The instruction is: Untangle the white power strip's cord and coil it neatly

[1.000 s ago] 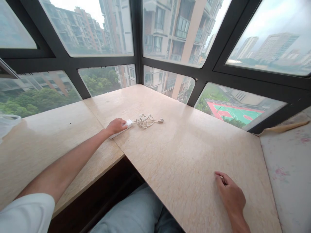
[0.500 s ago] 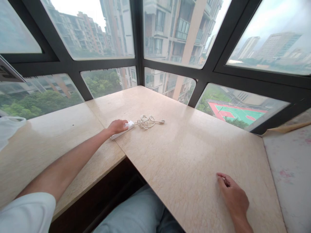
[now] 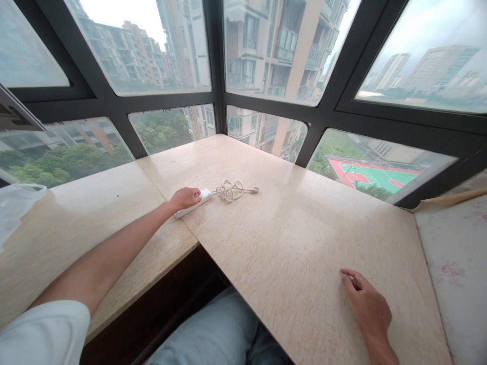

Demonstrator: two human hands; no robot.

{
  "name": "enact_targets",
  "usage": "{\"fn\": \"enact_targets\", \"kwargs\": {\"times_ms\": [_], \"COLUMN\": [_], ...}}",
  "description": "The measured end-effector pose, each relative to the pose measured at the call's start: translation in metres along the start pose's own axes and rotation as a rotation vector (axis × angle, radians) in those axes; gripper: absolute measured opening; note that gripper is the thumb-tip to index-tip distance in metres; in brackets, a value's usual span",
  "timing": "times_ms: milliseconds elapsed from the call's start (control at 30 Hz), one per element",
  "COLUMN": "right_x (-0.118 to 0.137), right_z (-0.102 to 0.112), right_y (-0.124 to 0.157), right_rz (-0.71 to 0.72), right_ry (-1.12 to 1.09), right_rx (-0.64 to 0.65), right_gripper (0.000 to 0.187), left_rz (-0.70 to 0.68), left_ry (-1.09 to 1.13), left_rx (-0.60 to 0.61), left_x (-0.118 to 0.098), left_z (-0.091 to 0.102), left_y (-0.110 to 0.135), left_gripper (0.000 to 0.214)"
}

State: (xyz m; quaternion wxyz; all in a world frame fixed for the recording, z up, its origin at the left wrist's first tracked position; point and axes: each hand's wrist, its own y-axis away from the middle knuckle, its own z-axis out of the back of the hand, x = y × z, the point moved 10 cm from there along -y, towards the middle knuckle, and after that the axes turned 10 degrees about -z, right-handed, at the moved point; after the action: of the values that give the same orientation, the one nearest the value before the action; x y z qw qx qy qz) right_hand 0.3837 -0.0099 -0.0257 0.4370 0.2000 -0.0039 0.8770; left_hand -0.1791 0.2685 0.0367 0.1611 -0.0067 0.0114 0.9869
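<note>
A white power strip (image 3: 206, 194) lies on the stone-patterned countertop (image 3: 289, 238), across the seam between two slabs. My left hand (image 3: 185, 198) is closed over the strip, thumb on top near its cord end. From that end runs its pale cord (image 3: 230, 190), bundled in loose loops, with the plug (image 3: 255, 190) at the far right of the bundle. On the right part of the countertop rests my right hand (image 3: 367, 304), fingers curled in and thumb against them; nothing shows in it.
Dark window frames (image 3: 219, 61) border the counter at the back. A translucent plastic bag (image 3: 17, 208) sits at the left edge. To the right is a wall with flower-patterned paper (image 3: 451, 274). My legs (image 3: 213, 334) are below the counter's front corner, beside a dark recess.
The view has shifted very slightly. My left hand stays on the power strip, and my right hand keeps its place and pose.
</note>
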Motion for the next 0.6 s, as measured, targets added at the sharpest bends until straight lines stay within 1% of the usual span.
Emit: {"fn": "enact_targets", "kwargs": {"times_ms": [300,600], "right_x": [0.001,0.000], "right_z": [0.002,0.001], "right_y": [0.000,-0.001], "right_rz": [0.026,0.016], "right_ry": [-0.001,0.000], "right_rx": [-0.033,-0.011], "right_gripper": [0.041,0.044], "left_rz": [0.020,0.026], "left_ry": [0.095,0.178], "left_rx": [-0.066,-0.145], "left_x": [0.004,0.008], "left_z": [-0.006,-0.012], "left_y": [0.006,0.009], "left_gripper": [0.037,0.041]}}
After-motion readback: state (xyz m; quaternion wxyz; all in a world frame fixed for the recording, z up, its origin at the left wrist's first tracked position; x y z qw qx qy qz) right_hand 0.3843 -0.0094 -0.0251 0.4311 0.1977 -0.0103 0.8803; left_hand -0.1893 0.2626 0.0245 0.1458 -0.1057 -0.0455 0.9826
